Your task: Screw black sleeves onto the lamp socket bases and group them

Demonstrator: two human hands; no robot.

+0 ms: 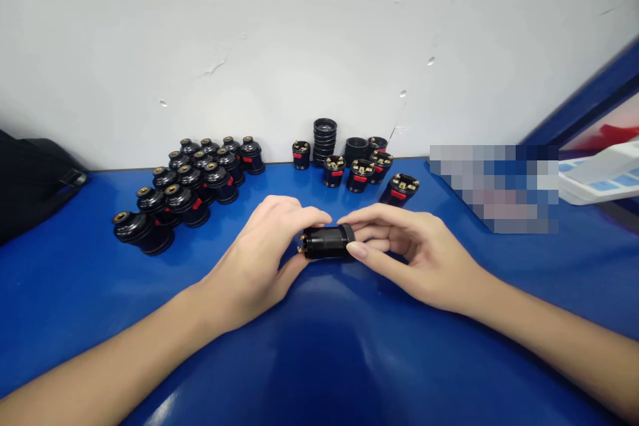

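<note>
A black lamp socket body [325,243] lies on its side between my hands, just above or on the blue tabletop. Brass terminals show at its left end, where the fingers and thumb of my left hand [267,239] close around it. At the right end sits a black threaded ring [348,234], pinched by the thumb and fingers of my right hand [409,249]. Just behind my right hand stands another socket body [399,190] with a red switch and brass contacts facing up. My fingers partly cover the held piece.
Assembled black lamp sockets [190,176] stand in rows at the back left. Several open socket bodies [361,175] stand at the back middle, near a stack of black rings [325,143]. A black bag [34,180] lies far left, a white tray [594,180] right. A wall [279,46] rises behind.
</note>
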